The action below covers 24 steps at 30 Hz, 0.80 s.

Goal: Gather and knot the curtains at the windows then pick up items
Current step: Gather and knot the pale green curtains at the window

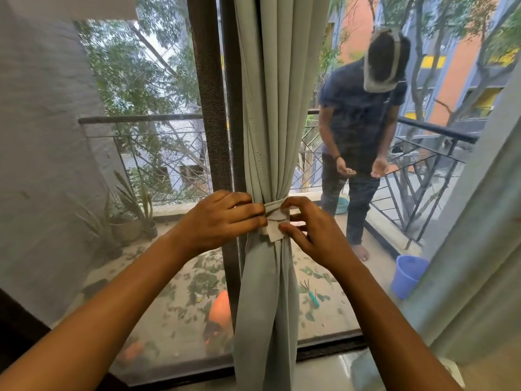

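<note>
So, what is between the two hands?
In the head view, the gathered curtain with its tie band lies between left hand and right hand.

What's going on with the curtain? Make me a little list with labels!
curtain: grey-green curtain, bunched at the middle
tie: cloth band wrapped around the bunch
left hand: left hand gripping the band's left side
right hand: right hand pinching the band's loose end
outside: person on the balcony, blue bucket, potted plants
</note>
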Each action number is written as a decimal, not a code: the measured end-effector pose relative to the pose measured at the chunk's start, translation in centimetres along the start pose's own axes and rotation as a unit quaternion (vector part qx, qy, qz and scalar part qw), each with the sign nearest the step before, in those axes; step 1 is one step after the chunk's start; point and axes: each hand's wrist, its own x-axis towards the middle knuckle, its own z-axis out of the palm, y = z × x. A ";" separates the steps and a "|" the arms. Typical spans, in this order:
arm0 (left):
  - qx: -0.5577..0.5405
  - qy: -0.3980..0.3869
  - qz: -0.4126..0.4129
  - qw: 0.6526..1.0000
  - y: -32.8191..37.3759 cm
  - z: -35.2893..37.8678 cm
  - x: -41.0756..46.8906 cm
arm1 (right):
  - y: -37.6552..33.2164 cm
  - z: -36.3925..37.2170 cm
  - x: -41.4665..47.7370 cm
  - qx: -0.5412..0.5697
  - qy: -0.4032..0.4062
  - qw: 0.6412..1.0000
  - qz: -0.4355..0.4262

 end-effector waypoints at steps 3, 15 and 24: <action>-0.029 -0.010 -0.021 0.999 0.3 -0.2 0.0 | 0.2 0.0 0.5 0.002 0.021 1.000 -0.014; -0.092 -0.030 -0.073 0.993 0.8 -1.0 -1.0 | -1.1 2.3 0.9 -0.011 0.116 0.993 -0.027; -0.071 -0.046 -0.077 0.993 0.8 -1.2 -1.6 | -0.5 0.9 0.4 -0.209 0.003 0.966 -0.154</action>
